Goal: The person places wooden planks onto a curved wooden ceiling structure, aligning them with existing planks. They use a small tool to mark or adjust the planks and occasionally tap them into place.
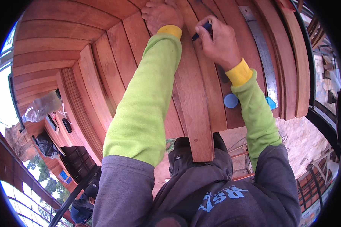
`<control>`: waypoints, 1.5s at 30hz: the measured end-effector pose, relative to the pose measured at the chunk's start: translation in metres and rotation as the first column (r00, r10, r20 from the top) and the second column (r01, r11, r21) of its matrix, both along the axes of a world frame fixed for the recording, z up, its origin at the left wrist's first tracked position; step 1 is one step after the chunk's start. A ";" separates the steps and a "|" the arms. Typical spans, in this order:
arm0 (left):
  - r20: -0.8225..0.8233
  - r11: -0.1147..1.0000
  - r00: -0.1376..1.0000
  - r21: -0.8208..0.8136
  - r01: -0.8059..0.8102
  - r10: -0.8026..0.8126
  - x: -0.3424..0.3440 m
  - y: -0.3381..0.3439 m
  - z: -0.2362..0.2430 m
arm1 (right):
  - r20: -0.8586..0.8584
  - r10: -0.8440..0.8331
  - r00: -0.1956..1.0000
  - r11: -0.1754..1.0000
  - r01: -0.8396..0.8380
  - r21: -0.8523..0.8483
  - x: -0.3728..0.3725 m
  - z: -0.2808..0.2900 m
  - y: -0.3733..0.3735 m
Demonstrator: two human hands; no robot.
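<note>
A loose reddish-brown plank point(195, 102) lies lengthwise over other boards, and its near end juts past their edge toward me. My left hand point(162, 16) rests on the wood near the plank's far part, fingers apart and partly cut off by the upper rim. Just to its right, my right hand point(218, 42) pinches a short, dark blue stick-like tool point(205, 29) between thumb and fingers, close above the plank's right edge. The tool's exact kind and its tip are hard to make out. Both forearms wear lime-green sleeves with yellow cuffs.
A steel ruler point(262, 53) lies right of my right hand. Beside that forearm are a round blue lid point(230, 100) and a partly hidden teal object point(270, 103). Stacked planks point(83, 102) and a clear plastic bottle point(41, 107) are at left. Another person point(82, 210) is lower left.
</note>
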State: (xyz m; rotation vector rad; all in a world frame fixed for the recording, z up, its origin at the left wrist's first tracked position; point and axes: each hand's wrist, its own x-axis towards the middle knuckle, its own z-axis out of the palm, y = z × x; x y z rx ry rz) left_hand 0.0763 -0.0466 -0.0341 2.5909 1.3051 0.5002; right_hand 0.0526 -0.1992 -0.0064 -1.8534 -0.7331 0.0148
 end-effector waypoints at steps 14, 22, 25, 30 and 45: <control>-0.030 0.999 0.999 0.029 -0.027 0.028 0.008 0.005 -0.006 | -0.276 0.147 0.950 0.984 -0.170 -0.060 -0.148 0.032 -0.110; -0.026 0.999 0.999 0.042 -0.018 0.019 0.010 -0.001 -0.001 | -0.240 0.122 0.963 0.988 -0.141 -0.064 -0.135 0.025 -0.104; -0.019 0.999 1.000 -0.035 -0.006 0.005 0.003 -0.004 0.011 | -0.087 0.066 0.994 0.998 -0.067 0.001 -0.048 0.019 -0.042; -0.022 0.999 0.999 -0.047 -0.025 0.024 0.003 -0.010 0.014 | 0.035 0.000 0.999 1.000 -0.001 0.018 0.063 -0.004 0.035; -0.007 0.998 0.998 0.035 -0.054 0.055 0.008 0.009 -0.007 | 0.040 -0.086 0.996 0.996 0.085 0.011 0.064 -0.006 0.042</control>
